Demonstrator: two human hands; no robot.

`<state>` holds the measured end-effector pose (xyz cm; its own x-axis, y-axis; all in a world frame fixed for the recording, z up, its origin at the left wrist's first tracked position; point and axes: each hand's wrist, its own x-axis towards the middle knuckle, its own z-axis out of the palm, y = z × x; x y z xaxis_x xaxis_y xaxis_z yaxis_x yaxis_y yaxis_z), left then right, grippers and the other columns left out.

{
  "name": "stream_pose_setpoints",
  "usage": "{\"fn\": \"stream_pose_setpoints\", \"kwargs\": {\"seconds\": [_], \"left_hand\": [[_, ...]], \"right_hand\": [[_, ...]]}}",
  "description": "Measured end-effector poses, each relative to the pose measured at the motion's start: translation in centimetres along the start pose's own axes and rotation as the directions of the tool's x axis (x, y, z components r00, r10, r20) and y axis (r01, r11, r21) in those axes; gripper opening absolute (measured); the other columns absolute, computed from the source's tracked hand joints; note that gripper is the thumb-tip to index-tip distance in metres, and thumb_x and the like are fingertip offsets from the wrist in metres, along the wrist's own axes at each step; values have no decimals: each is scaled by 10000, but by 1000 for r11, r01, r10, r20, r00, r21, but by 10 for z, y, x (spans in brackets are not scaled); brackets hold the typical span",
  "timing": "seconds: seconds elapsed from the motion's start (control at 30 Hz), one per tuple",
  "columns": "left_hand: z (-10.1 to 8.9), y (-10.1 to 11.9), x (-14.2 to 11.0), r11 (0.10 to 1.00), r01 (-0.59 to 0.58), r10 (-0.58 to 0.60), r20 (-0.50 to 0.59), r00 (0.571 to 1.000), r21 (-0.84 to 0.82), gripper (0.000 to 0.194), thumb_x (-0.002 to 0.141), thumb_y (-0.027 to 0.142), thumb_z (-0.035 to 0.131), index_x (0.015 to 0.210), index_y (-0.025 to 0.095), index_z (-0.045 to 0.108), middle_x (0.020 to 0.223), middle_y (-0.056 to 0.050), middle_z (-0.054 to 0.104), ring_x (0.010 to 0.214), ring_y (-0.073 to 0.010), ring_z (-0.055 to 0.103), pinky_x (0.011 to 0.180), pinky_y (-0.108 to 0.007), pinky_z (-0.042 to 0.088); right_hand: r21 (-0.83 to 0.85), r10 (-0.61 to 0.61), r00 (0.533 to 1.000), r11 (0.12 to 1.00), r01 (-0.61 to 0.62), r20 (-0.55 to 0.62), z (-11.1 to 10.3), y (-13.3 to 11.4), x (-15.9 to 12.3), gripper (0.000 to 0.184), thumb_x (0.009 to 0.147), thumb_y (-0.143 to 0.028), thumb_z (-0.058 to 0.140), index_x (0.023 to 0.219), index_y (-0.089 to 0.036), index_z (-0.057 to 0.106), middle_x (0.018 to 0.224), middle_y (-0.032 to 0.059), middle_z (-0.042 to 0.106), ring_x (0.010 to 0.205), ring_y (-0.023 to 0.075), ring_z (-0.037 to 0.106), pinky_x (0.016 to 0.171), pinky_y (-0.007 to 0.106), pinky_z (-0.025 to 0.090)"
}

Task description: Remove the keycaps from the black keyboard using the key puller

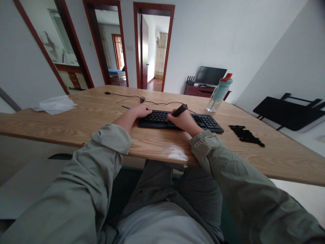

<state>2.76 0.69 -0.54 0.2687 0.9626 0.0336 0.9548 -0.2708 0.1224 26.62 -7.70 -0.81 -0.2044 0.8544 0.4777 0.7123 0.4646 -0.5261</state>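
Note:
A black keyboard (pixel 159 118) lies on the wooden table in front of me, and part of its key area looks bare of caps. My left hand (pixel 142 111) grips its left end, with the thumb along the top edge. Over the middle of the keyboard, my right hand (pixel 184 120) is closed around a tool with a thick black handle (pixel 180 110). The handle's butt points up and to the right; the working tip is hidden by my fingers. Right of the keyboard sits a patch of small black pieces (pixel 246 135) that look like keycaps, set close together.
A thin black cable (pixel 162 103) runs behind the keyboard to a plug at the back left. Beside my left hand lies a thin blue stick (pixel 125 107). White tissue (pixel 57 104) rests at the left, and a clear bottle (pixel 218 95) with an orange lid stands back right on the table (pixel 101 117).

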Motion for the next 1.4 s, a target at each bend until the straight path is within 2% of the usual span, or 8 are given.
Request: {"fn": "stream_pose_setpoints", "kwargs": {"seconds": [0.17,0.27,0.33,0.4,0.6,0.97,1.13,1.4], "left_hand": [[-5,14,-7,998,-26,33,-140,990,53,539,890,491,517,1289,164,676,1377,-136,604,1229,-306,560,1045,-370,424],[-10,29,-17,970,-243,234,-241,942,-6,509,821,468,622,1259,219,697,1382,-92,597,1253,-290,537,1075,-353,400],[-13,40,-24,914,-397,374,-202,905,-87,448,807,440,648,1190,224,734,1234,-62,689,1141,-248,603,999,-302,445],[-12,48,-29,875,-455,440,-119,890,-165,395,802,414,662,1130,218,760,1077,-36,748,1001,-215,650,890,-268,478],[-7,59,-34,872,-414,427,-8,904,-261,314,807,341,658,1059,198,777,988,-18,776,832,-168,671,760,-233,482],[-8,66,-38,883,-414,411,-62,910,-220,252,751,275,630,912,170,793,766,-5,745,675,-151,616,619,-248,418],[-4,65,-37,882,-427,414,-106,904,-199,230,723,270,618,847,169,783,735,-10,727,650,-146,593,595,-260,386],[-6,69,-38,904,-410,397,-118,910,-122,236,726,309,625,858,186,776,821,-29,755,724,-179,639,644,-274,426]], "right_hand": [[44,-4,999,999,2,34,-3,-3,10,177,760,-322,632,667,-174,604,664,33,642,620,152,557,573,275,402],[79,-33,999,996,30,37,-3,-4,16,115,746,-274,648,751,-159,643,723,53,681,657,162,587,580,262,425],[94,-48,998,995,43,47,-2,-3,19,124,748,-267,661,796,-152,661,745,65,695,679,172,606,588,258,442],[105,-46,997,994,39,63,-2,-3,21,144,742,-272,684,817,-149,669,762,73,706,693,178,622,594,255,459],[113,-59,992,993,46,110,-3,-1,27,165,733,-244,700,866,-146,695,868,87,744,781,195,663,670,266,509],[-60,0,980,998,12,199,1,4,25,206,768,-342,659,677,-157,648,653,64,680,584,162,588,515,265,403],[19,-92,975,996,90,202,6,11,18,184,765,-331,670,715,-154,662,705,53,692,628,150,588,529,245,394],[24,-99,987,995,96,125,1,16,14,424,873,-537,585,819,-138,717,711,51,696,648,165,595,578,252,404]]}}
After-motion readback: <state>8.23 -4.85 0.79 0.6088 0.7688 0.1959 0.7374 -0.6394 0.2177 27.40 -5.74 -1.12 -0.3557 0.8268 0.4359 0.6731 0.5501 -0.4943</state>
